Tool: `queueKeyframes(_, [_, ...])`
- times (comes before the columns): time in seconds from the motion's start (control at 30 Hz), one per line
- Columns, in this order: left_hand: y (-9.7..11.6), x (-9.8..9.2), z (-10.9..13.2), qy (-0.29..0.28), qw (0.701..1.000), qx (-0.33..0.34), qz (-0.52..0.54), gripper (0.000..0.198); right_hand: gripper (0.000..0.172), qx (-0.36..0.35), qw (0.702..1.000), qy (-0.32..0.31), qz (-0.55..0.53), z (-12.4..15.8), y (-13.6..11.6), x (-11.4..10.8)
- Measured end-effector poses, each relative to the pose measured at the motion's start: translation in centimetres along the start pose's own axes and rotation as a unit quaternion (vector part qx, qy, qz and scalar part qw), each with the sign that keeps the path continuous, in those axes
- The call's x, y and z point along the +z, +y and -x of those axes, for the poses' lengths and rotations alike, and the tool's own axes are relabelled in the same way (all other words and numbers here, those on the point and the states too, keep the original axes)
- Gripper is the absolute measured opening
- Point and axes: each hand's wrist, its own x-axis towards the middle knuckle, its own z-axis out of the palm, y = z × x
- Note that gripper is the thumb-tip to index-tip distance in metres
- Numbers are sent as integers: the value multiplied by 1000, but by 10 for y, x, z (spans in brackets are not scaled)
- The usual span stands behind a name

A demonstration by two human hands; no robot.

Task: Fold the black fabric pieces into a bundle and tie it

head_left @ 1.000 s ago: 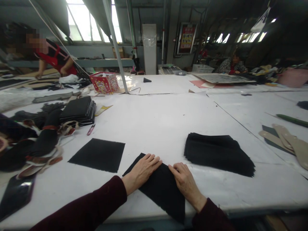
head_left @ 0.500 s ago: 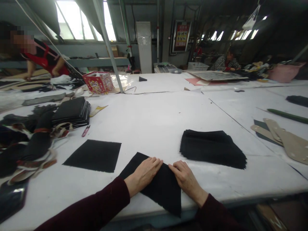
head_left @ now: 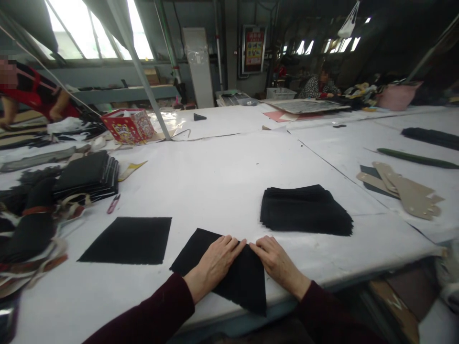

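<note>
A black fabric piece (head_left: pixel 245 282) lies flat at the table's front edge, one corner reaching over it. My left hand (head_left: pixel 217 260) rests on this piece, its fingers closed together at the far edge. Opposite it, my right hand (head_left: pixel 278 263) pinches the same edge, with its fingertips close to those of the left. What lies under the fingertips is hidden. To the left a single black fabric piece (head_left: pixel 125 240) lies flat by itself. Beyond my right hand sits an uneven stack of black fabric pieces (head_left: pixel 304 210).
A folded black stack (head_left: pixel 84 174), straps (head_left: pixel 38 210) and pink thread snips (head_left: pixel 114 204) lie on the left. Tan pattern pieces (head_left: pixel 405 191) and a long green object (head_left: pixel 416 157) are at right. A red box (head_left: pixel 129 125) stands farther back; a person (head_left: pixel 39 91) works at far left.
The camera view has turned slightly to the right, so the surroundings sit farther left. Both hands keep nearly the same place on the fabric's far edge.
</note>
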Motion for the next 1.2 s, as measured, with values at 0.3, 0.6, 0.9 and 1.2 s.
queueKeyframes(0.3, [12,5,-5,17,999,-7,-43,56,32,-8,1000,-14,0,7,3,-5])
queueKeyframes(0.6, [16,7,-5,16,998,-9,-66,57,29,-13,999,-37,25,5,1,-7])
queueKeyframes(0.9, [19,6,-3,17,997,-12,-75,57,28,26,997,-47,51,33,7,-24])
queueKeyframes(1.2, [21,-18,10,69,995,-51,-57,43,53,77,993,85,-3,8,-36,0])
